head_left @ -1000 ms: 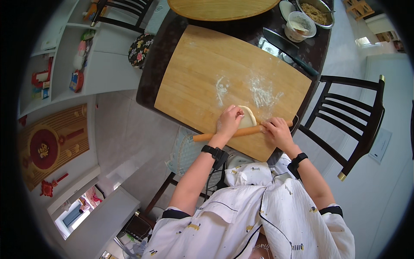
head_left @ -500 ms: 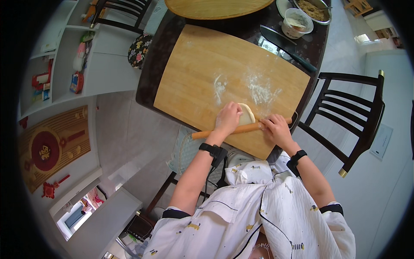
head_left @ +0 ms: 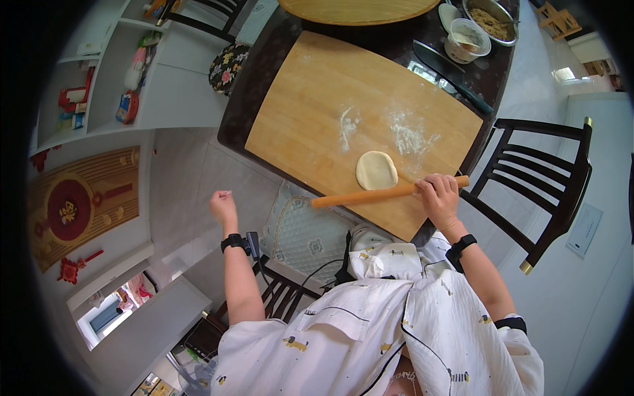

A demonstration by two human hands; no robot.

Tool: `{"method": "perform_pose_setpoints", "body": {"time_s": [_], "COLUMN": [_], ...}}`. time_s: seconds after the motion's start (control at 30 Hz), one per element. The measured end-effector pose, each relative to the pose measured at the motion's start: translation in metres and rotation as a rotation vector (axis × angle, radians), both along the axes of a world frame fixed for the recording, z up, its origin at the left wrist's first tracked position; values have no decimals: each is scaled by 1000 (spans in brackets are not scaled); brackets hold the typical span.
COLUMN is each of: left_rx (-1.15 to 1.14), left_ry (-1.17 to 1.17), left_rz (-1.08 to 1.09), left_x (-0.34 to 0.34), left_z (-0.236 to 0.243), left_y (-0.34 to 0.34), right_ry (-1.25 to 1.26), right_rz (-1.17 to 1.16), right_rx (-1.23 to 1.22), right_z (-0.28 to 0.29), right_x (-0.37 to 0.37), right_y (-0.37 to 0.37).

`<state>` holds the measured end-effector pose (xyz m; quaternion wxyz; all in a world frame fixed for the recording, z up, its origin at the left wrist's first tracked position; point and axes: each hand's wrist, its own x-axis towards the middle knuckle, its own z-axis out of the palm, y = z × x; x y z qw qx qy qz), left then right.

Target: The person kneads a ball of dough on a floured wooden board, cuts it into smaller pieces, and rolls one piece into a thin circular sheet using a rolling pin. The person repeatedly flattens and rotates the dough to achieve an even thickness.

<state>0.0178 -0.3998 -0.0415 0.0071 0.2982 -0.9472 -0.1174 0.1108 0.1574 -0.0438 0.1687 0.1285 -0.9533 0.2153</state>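
A round, flattened piece of dough (head_left: 376,171) lies on the wooden board (head_left: 317,86), uncovered by either hand. Just on the near side of it, a long wooden rolling pin (head_left: 370,197) slants across the board's front edge, its left end sticking out past the board. My right hand (head_left: 438,198) grips the pin towards its right end. Away to the left, off the table and above the floor, my left hand (head_left: 224,208) is held with its fingers curled closed. Whatever is inside them, if anything, is hidden. White flour (head_left: 411,133) is scattered on the board beyond the dough.
A knife (head_left: 452,78) lies past the board's far right edge. Beside it stand a plastic tub (head_left: 467,41) and a metal bowl of filling (head_left: 490,20). A large round tray (head_left: 356,12) sits at the back. A dark chair (head_left: 535,178) stands at the right.
My left hand has left the dough and swung out to the left, off the board. My right hand still holds the rolling pin, now slightly clear of the dough.
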Motion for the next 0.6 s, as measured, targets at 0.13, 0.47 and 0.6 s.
{"method": "perform_pose_setpoints", "body": {"time_s": [0.13, 0.47, 0.6], "left_rx": [-345, 199, 143], "left_ry": [60, 230, 175], "left_rz": [-173, -834, -713], "left_x": [25, 56, 53], "left_z": [-18, -47, -62], "left_y": [-7, 238, 266], "right_ry": [-45, -320, -420], "right_rz": [9, -46, -134], "right_rx": [-9, 23, 173], "right_z": [0, -16, -27], "right_x": [-4, -1, -1], "right_y": [-10, -23, -18]}}
